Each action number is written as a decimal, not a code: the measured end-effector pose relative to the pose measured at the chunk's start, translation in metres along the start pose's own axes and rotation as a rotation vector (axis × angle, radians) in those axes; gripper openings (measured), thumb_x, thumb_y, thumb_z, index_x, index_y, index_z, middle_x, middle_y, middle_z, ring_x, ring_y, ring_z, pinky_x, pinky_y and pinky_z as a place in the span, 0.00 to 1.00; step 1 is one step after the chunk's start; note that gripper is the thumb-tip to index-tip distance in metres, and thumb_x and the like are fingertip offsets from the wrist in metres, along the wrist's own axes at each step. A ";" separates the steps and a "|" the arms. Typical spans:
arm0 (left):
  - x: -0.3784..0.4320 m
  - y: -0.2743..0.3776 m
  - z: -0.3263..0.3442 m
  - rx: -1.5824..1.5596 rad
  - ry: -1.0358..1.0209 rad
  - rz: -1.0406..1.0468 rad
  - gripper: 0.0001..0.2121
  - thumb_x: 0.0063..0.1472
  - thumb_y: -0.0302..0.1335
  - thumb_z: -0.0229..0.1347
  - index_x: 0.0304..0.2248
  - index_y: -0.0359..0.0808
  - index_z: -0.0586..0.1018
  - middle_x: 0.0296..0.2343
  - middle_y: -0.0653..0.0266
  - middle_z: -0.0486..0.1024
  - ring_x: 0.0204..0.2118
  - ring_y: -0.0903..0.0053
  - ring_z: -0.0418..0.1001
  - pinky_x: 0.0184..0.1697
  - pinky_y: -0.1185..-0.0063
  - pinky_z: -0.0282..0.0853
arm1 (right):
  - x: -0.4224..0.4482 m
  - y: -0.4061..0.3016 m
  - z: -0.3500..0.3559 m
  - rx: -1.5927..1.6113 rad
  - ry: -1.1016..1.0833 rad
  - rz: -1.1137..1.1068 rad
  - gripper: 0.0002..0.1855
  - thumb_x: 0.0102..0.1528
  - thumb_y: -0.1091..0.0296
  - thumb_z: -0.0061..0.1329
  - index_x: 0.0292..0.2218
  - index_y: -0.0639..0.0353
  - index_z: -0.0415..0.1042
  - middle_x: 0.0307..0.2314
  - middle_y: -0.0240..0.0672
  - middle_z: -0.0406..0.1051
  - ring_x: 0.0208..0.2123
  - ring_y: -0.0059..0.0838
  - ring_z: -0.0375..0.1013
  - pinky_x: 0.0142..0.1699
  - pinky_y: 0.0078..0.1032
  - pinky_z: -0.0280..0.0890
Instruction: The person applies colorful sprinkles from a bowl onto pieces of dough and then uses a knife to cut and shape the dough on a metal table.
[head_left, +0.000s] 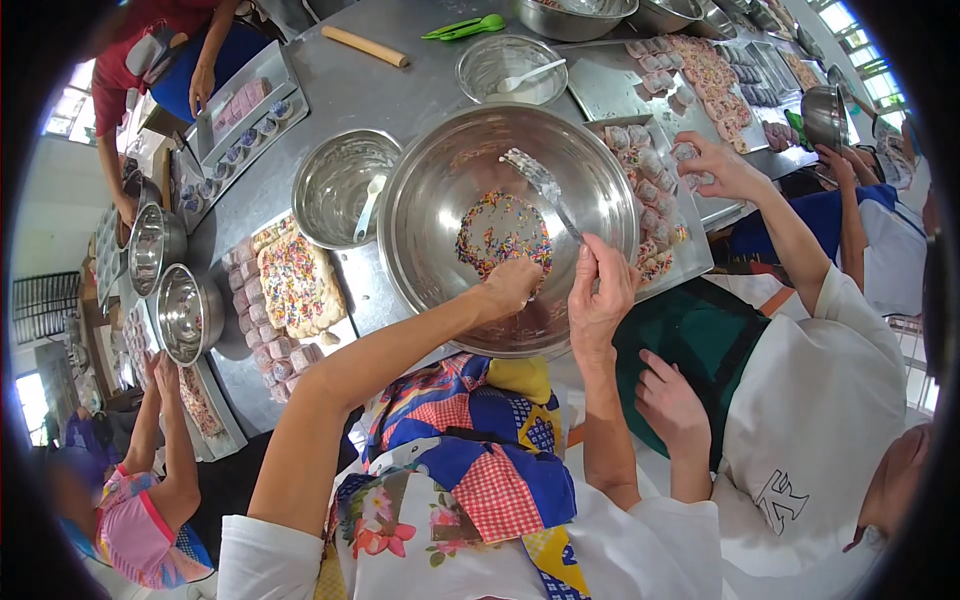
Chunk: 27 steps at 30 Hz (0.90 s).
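Observation:
A wide stainless steel mixing bowl (435, 172) stands before me, with colourful sprinkles (480, 217) over its bottom. My left hand (514, 286) reaches into the bowl among the sprinkles, its fingers bent downward; whether they grip any is hidden. My right hand (602, 292), at the bowl's right side, holds the handle of a utensil (546, 184) whose far end is coated with white cream and lies over the bowl's interior. Left of the bowl, a slab topped with sprinkles (300, 281) lies beside rows of small wrapped pieces (251, 300).
A smaller steel bowl (319, 199) with a spoon and a glass-like bowl (480, 56) with a white spoon stand nearby. A tray of wrapped pieces (694, 259) adjoins on the right, where a co-worker's hand (724, 165) reaches. A wooden rolling pin (365, 46) lies farther back.

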<state>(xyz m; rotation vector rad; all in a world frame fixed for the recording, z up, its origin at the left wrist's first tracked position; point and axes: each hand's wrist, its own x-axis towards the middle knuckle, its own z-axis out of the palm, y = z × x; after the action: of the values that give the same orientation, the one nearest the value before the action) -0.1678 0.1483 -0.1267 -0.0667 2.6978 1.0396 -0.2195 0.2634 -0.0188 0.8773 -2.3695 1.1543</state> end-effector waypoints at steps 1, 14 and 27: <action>0.002 0.000 -0.005 -0.030 -0.032 -0.009 0.04 0.44 0.18 0.49 0.22 0.32 0.75 0.24 0.48 0.73 0.31 0.55 0.71 0.37 0.67 0.66 | -0.001 0.001 0.000 0.013 0.012 -0.009 0.06 0.51 0.75 0.46 0.34 0.58 0.71 0.20 0.32 0.67 0.24 0.30 0.66 0.33 0.26 0.57; -0.020 0.004 -0.058 -0.521 0.158 -0.115 0.07 0.46 0.20 0.57 0.29 0.29 0.78 0.21 0.58 0.76 0.24 0.79 0.75 0.31 0.81 0.70 | -0.019 -0.007 -0.003 0.054 0.001 0.055 0.06 0.52 0.74 0.46 0.34 0.59 0.71 0.21 0.31 0.68 0.21 0.26 0.65 0.33 0.24 0.57; -0.035 -0.017 -0.048 -0.504 0.300 -0.142 0.06 0.48 0.19 0.55 0.29 0.29 0.78 0.21 0.59 0.76 0.23 0.81 0.74 0.27 0.82 0.70 | -0.024 -0.003 0.002 0.014 -0.050 0.075 0.06 0.53 0.72 0.45 0.34 0.60 0.71 0.24 0.35 0.71 0.24 0.30 0.68 0.34 0.24 0.59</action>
<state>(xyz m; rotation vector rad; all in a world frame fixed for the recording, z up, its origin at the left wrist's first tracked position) -0.1417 0.1020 -0.0942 -0.5337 2.5490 1.7523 -0.1998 0.2696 -0.0315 0.8368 -2.4567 1.1920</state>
